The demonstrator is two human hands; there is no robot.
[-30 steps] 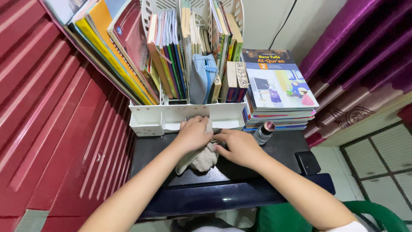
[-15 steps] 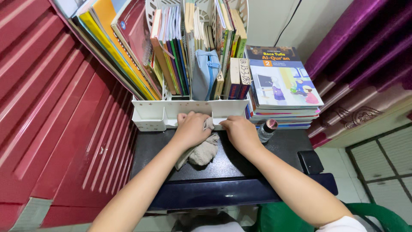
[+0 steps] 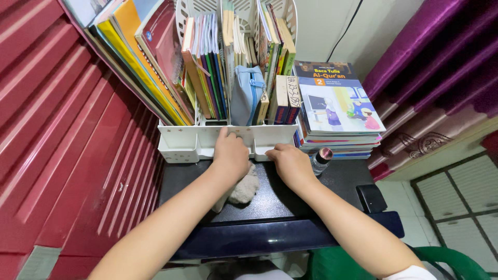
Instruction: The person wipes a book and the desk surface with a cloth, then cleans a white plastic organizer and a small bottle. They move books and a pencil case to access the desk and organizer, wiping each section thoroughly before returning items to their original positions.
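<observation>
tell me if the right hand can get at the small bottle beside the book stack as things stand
Probably yes. The right hand rests on the white organizer's front edge, and the small bottle lies just to its right on the black desk, with nothing between them.

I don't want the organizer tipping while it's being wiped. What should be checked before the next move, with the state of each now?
1. Left hand has the grey cloth under it: ok; the cloth shows beneath the palm.
2. Right hand steadies the white organizer: ok, fingers at its front edge.
3. Organizer sits flat on the black desk: cannot tell, its base is partly hidden.
4. Books in the organizer stand steady: not ok, the left ones lean outward.
5. Small bottle clear of the right hand: not ok, it lies close beside it.
</observation>
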